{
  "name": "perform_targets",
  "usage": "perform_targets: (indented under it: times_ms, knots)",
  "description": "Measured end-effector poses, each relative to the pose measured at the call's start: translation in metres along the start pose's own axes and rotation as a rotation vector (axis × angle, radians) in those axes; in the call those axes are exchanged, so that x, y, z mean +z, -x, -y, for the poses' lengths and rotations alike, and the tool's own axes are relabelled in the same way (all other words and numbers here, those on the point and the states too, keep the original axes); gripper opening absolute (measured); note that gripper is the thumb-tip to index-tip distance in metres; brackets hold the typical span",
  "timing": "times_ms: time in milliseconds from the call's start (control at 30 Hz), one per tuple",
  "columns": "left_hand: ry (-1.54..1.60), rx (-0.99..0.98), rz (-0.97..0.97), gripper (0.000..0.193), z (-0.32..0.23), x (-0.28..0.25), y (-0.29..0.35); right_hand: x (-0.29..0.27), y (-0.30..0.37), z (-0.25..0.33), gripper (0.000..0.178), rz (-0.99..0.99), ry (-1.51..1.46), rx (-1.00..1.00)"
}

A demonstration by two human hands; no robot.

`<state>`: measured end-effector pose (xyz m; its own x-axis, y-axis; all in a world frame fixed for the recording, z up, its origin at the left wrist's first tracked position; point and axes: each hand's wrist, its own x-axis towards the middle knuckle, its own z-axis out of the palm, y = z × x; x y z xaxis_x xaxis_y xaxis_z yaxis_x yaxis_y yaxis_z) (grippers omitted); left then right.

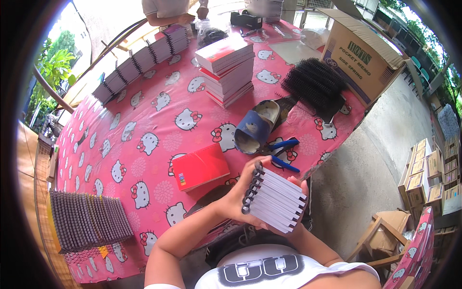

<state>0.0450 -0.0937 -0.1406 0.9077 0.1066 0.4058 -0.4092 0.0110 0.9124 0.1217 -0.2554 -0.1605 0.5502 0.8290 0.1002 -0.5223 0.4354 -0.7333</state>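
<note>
A stack of small notebooks [275,198] with black spiral coils is held up in front of my chest. My left hand [237,196] wraps round its coil side. My right hand [303,190] grips the opposite side and is mostly hidden behind the pages. Just beyond the stack lie pliers [286,164] with blue handles. A rounded blue and beige thing like a slipper [251,132] rests beside them. To the left of these, a red-covered block of pages [201,167] lies flat on the table.
A pink cat-print cloth covers the table [163,113]. On it are a tall pile of unbound pads [230,72], black spiral coils [313,84], a row of bound notebooks [139,62] and another coil-bound batch [89,221]. A cardboard box [361,58] stands right; another person's arm [168,19] shows far back.
</note>
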Motion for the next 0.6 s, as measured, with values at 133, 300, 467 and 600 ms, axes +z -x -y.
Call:
perform_targets:
  times_ms: [133, 300, 467, 600]
  knots:
    - [-0.062, 0.03, 0.064, 0.123, 0.015, 0.001, 0.009, 0.007, -0.002, 0.004, 0.059, -0.235, -0.434, 0.356]
    - [0.079, -0.056, 0.014, 0.126, 0.004, 0.004, 0.004, -0.017, 0.005, -0.014, 0.05, -0.245, -0.416, 0.387]
    - [-0.212, 0.226, 0.116, 0.122, -0.012, 0.003, 0.002, -0.051, 0.02, -0.036, 0.055, 0.013, 0.436, 0.156]
    - [-0.112, 0.038, -0.125, 0.123, -0.001, 0.02, 0.011, -0.011, 0.003, -0.007, 0.066, 0.269, 0.164, 0.118]
